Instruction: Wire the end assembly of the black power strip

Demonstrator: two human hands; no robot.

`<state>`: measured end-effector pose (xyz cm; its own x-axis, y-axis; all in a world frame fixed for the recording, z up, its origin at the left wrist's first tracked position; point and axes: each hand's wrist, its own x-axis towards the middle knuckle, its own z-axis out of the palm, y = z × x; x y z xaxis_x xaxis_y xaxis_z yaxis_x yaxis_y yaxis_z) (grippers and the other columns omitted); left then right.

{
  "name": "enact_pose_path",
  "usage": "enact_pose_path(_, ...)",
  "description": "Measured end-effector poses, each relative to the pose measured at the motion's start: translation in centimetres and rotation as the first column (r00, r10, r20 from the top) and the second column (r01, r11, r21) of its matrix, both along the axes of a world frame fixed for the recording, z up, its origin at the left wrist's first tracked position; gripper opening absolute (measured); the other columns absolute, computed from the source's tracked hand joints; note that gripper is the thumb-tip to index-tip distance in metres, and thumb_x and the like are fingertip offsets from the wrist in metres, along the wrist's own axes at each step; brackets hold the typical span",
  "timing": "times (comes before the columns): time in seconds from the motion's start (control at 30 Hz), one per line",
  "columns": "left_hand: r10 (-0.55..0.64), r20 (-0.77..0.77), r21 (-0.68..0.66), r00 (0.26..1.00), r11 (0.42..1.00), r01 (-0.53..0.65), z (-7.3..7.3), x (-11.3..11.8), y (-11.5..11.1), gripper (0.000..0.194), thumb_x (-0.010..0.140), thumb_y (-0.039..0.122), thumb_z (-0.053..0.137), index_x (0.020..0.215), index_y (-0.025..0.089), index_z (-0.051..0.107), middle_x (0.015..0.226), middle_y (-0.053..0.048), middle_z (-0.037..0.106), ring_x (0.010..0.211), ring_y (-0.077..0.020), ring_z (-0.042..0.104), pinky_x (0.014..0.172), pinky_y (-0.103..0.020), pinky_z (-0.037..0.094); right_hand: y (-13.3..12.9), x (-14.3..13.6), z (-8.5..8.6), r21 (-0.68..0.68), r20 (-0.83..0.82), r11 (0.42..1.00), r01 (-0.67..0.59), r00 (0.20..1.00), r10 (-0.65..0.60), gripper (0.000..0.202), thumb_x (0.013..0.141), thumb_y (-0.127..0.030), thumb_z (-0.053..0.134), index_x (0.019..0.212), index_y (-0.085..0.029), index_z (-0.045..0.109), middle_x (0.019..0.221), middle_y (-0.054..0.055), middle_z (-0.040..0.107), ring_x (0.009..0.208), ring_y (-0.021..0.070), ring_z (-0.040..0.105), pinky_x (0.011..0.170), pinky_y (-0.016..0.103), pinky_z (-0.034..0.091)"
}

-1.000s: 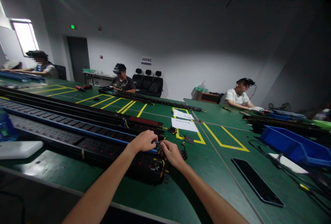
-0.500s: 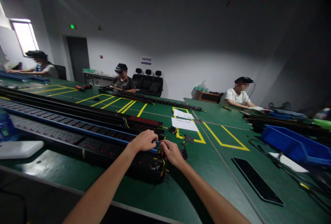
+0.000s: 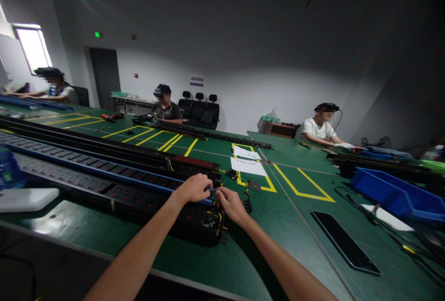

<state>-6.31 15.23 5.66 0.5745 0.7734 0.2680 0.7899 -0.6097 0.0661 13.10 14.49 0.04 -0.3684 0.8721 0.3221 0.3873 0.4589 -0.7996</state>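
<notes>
A long black power strip with red switches lies across the green table, its open end showing yellow wiring. My left hand is closed over the top of that end, on a blue strip. My right hand pinches at the wiring beside it, fingertips almost meeting my left hand. What the right fingers grip is too small to make out. Small black parts lie just right of my hands.
More long strips run behind. White papers lie in a yellow-marked box. A black flat panel and a blue bin are at right. A white pad is at left. Three people sit at the far tables.
</notes>
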Motion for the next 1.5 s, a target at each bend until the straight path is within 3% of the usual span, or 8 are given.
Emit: enact_pose_path(1.5, 0.01, 0.005, -0.003, 1.0, 1.0, -0.009, 0.1, 0.13, -0.02, 0.022, 0.082, 0.022, 0.055, 0.092, 0.021, 0.074, 0.088, -0.007, 0.068, 0.089, -0.0219, 0.063, 0.079, -0.029, 0.047, 0.33, 0.0, -0.38, 0.0, 0.017, 1.0, 0.0, 1.0, 0.0, 0.035, 0.098, -0.039, 0.042, 0.097, -0.016, 0.068, 0.061, 0.001, 0.063, 0.045, 0.0137, 0.057, 0.046, 0.022, 0.04)
